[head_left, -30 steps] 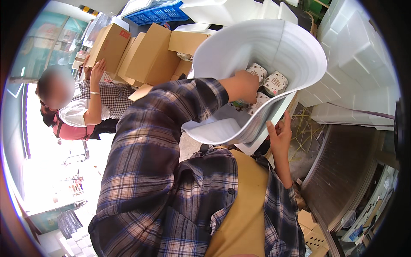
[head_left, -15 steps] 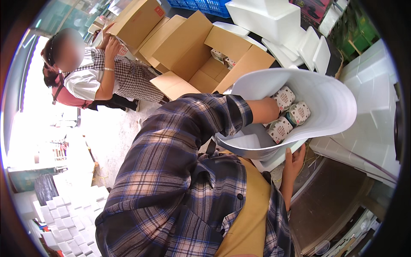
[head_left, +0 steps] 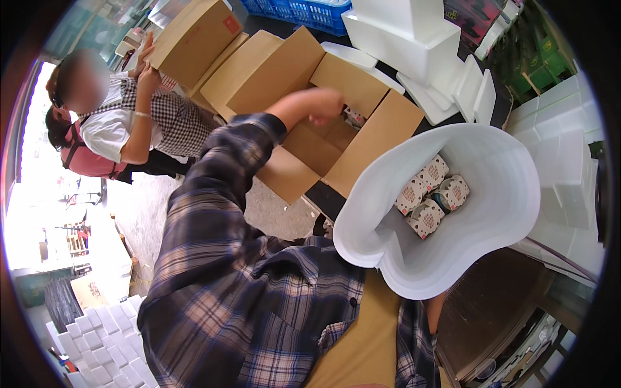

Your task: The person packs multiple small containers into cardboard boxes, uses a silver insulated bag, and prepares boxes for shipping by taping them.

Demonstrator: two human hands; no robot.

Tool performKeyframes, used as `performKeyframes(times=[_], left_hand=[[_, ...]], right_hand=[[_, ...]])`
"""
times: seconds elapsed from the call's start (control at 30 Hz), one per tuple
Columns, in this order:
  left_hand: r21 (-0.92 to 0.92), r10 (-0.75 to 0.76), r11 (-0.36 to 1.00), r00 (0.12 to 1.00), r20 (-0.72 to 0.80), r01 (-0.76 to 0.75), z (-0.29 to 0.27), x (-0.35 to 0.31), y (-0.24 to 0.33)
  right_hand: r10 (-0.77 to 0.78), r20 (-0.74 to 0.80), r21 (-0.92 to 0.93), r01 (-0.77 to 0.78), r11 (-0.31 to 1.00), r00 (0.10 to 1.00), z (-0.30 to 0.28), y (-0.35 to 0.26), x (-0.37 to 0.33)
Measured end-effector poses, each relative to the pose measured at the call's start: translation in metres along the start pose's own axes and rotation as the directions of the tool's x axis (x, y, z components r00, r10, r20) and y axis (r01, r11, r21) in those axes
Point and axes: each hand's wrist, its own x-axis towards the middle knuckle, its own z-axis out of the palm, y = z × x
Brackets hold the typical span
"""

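Note:
My left hand (head_left: 317, 105), smeared by motion, is over an open cardboard box (head_left: 310, 149). Its fingers look bent, but I cannot tell whether they hold anything. Part of a spotted package (head_left: 354, 117) shows inside that box, close to my fingertips. To the right stands a container lined with a tall, curved white foam sheet (head_left: 498, 168). At its bottom sit several small jars in spotted paper sleeves (head_left: 425, 218), grouped together. My right forearm (head_left: 435, 313) rises below the liner; the right hand is hidden behind it.
A person in a checked apron (head_left: 169, 123) holds another cardboard box (head_left: 197, 42) at the far left. White foam boxes (head_left: 404, 48) and lids stand at the back, beside a blue crate (head_left: 301, 14). Stacked white foam blocks (head_left: 107, 343) lie lower left; a dark board (head_left: 491, 310) is lower right.
My left hand has left the lined container and moved left over the cardboard box. One more jar shows in the container. The right hand has gone out of sight behind the liner.

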Motion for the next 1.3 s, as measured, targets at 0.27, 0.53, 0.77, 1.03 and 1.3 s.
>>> performKeyframes(times=[0.27, 0.53, 0.77, 1.03, 1.3], left_hand=[[0.137, 0.256, 0.964, 0.643, -0.722, -0.23, 0.005, 0.005, -0.007], [0.689, 0.492, 0.725, 0.71, -0.505, -0.012, -0.007, 0.121, -0.027], [0.345, 0.406, 0.912, 0.603, -0.686, -0.221, 0.012, 0.082, -0.057], [-0.269, 0.329, 0.725, 0.661, -0.674, -0.634, -0.083, -0.202, 0.105], [0.446, 0.6, 0.719, 0.8, -0.011, -0.533, 0.044, -0.107, 0.297]], right_hand=[[0.064, -0.062, -0.035, -0.066, 0.997, 0.996, -0.002, -0.009, -0.024], [0.057, -0.047, -0.026, -0.058, 0.998, 0.997, 0.0, -0.01, -0.028], [-0.001, -0.022, 0.035, 0.002, 0.999, 1.0, 0.003, -0.02, -0.011], [-0.782, 0.239, -0.511, 0.759, 0.403, 0.576, -0.006, -0.232, 0.005], [-0.554, 0.756, -0.122, 0.907, 0.402, 0.348, -0.019, -0.277, 0.001]])
